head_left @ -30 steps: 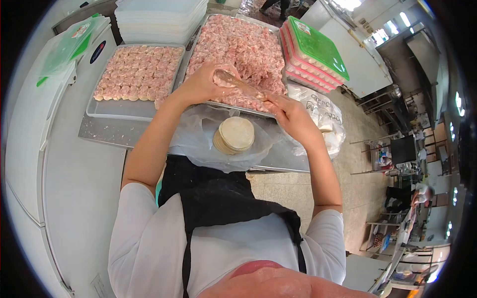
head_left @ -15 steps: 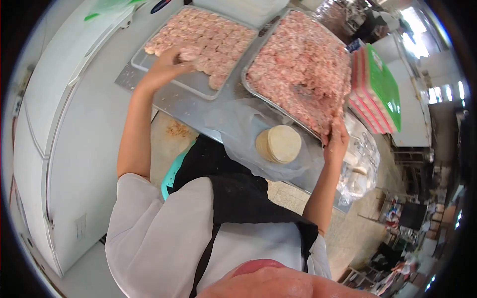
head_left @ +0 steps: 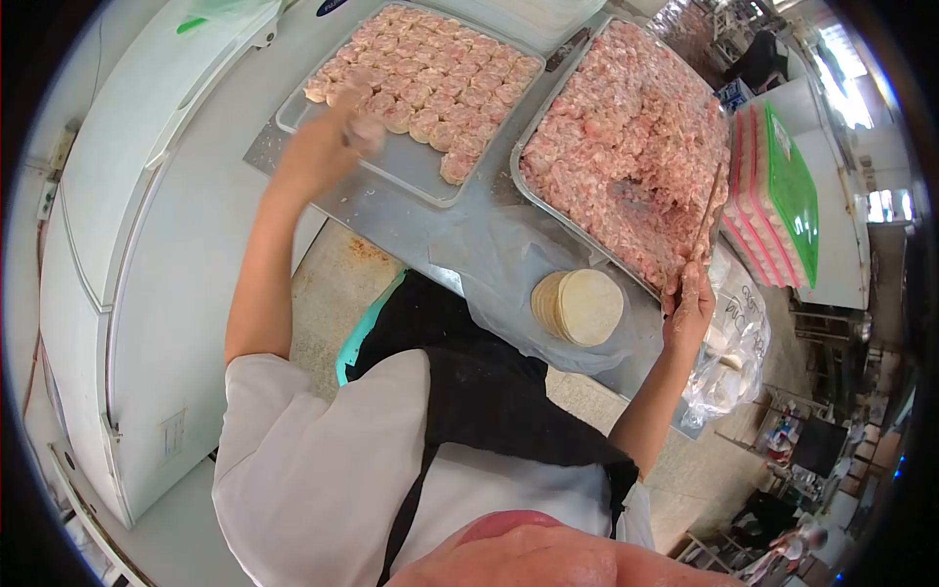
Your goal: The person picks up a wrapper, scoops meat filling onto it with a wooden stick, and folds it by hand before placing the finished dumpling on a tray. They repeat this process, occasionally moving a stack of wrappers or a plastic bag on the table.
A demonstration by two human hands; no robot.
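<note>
My left hand (head_left: pixel 318 155) is over the near left part of a clear tray (head_left: pixel 416 181), blurred by motion, with its fingers closed around a pale meat dumpling (head_left: pixel 367 137). Rows of open-topped meat dumplings (head_left: pixel 440 83) fill the tray's far and right parts. My right hand (head_left: pixel 691 298) is at the near right corner of a metal tray (head_left: pixel 577 233) heaped with ground meat filling (head_left: pixel 626 108). It grips a thin, flat stick (head_left: pixel 715 201) that points away along the tray's right side. A stack of round dumpling wrappers (head_left: pixel 585 307) sits between the two hands, nearer the right.
A plastic sheet (head_left: pixel 489 259) lies under the wrappers on the metal table (head_left: pixel 367 210). Stacked boxes with a green lid (head_left: pixel 790 196) stand right of the filling, beside a clear plastic bag (head_left: pixel 734 338). A white freezer (head_left: pixel 186 264) borders the left side.
My left hand has drawn back slightly toward me from the dumpling rows. The whole view has shifted, and the stick in my right hand now shows plainly.
</note>
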